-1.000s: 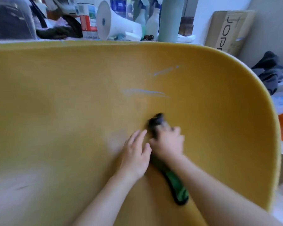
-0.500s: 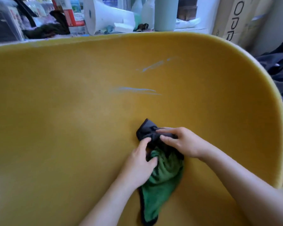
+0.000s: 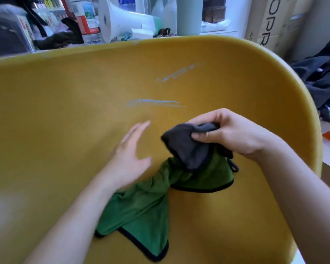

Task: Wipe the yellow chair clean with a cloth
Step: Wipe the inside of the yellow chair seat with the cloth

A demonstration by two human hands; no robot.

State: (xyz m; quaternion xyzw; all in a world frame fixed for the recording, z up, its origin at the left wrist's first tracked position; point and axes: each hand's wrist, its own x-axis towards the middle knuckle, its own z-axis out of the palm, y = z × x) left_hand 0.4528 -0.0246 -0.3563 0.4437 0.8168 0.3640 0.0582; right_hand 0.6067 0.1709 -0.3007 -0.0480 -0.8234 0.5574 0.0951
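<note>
2 pale streaks mark the yellow chair above the hands. The right hand grips the cloth by its bunched grey end, fingers curled round it. The cloth's green part lies on the seat, partly hidden by the left forearm. The left hand, blurred, is spread flat beside it, and contact with the chair is unclear.

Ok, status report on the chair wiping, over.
Right hand grips the bunched cloth. Left hand open beside it, over the chair. Two pale streaks above the hands not yet wiped. Nothing in the way.
</note>
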